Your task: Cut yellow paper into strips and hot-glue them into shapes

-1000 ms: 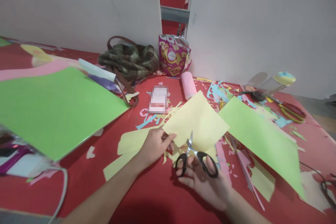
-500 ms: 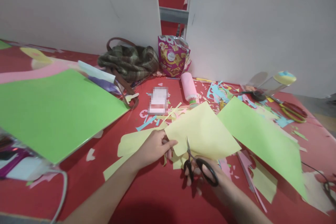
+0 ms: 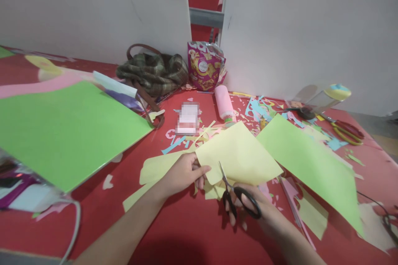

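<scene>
My left hand [image 3: 188,174] pinches the left corner of a pale yellow sheet [image 3: 239,153] between thumb and fingers. Black-handled scissors [image 3: 228,186] are in my right hand [image 3: 248,203], their blades at the sheet's near edge and pointing up and to the left. One blade lies over the paper. Beneath the left hand rest other yellow pieces [image 3: 158,167]. A light green sheet [image 3: 311,174] lies just right of the yellow one.
Another green sheet [image 3: 74,132] covers the left side. Further back are a plaid bag [image 3: 152,70], a purple snack pouch [image 3: 205,66], a pink bottle [image 3: 223,101] and a blurred phone [image 3: 188,118]. Paper scraps, red-yellow scissors [image 3: 346,130] and a clear container [image 3: 326,99] are at right.
My right hand and the scissors have shifted slightly to the right, and the blades tilt more to the left. The yellow sheet's right corner has moved slightly. My left hand is nearly still.
</scene>
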Available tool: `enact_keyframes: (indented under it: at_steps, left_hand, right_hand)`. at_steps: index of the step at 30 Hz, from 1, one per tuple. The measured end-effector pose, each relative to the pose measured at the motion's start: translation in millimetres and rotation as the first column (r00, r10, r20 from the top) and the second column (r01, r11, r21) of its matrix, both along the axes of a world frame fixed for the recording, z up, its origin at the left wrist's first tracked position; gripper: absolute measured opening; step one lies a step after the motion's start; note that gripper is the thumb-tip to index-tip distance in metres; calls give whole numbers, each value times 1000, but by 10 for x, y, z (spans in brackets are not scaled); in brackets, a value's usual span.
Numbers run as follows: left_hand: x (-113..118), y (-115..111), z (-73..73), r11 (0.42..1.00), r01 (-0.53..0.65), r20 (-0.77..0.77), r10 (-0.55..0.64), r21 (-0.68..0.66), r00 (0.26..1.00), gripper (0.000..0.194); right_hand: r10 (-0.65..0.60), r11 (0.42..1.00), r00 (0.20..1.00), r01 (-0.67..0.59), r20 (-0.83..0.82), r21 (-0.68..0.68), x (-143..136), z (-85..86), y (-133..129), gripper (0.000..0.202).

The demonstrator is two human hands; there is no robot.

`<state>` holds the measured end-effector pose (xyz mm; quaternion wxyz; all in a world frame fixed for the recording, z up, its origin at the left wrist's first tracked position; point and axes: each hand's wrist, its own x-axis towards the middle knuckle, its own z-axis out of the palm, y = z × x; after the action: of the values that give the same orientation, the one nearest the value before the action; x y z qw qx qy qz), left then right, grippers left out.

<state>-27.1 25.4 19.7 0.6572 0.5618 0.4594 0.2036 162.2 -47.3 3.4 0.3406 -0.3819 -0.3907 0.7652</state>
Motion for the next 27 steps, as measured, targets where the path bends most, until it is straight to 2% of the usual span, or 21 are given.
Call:
enact_keyframes:
  at_steps: [9,17,27]
  left_hand:
    - [6,0,20,1000,-4,-15,4,-9,1000,14]
    - [-15,10,-9,1000,4,-5,-4,2,1000,14]
    - [-8,18,1,1000,-8,21,9,-23,1000,13]
  right_hand:
    - [-2,1000,1000,2,-1,-16,9,-4,2,34]
    - [-4,998,998,8,66,-55,44,-55,-12,31]
    - [-20,998,995,26,98,-61,19,-32,8,30]
